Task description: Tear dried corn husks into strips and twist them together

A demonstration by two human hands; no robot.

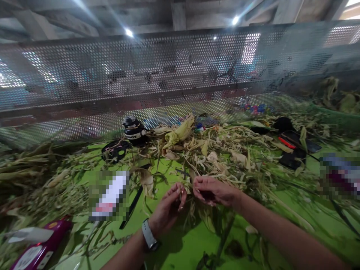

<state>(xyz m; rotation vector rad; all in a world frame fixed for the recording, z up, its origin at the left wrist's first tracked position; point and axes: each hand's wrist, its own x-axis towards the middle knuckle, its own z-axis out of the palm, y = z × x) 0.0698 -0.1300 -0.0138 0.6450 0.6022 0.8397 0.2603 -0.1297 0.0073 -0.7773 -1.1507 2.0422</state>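
Observation:
My left hand (173,202), with a white-banded watch (149,234) on its wrist, is raised over the green table (174,243) with its fingers curled together. Close to its right, my right hand (212,190) is also curled, palm turned inward. The two hands are a small gap apart. Whatever either one pinches is too small to make out. Dry leaf scraps and thin stalks (208,219) lie below and between them. Just beyond is a heap of dried leaves (213,159) topped by a twisted yellow-green leaf (180,133).
A black bottle (134,131) and dark mask-like item (115,150) stand back left. A magenta device (42,245) lies front left, near a blurred white-screened object (111,195). Dark devices (294,150) lie right. A perforated metal panel (168,75) closes off the back.

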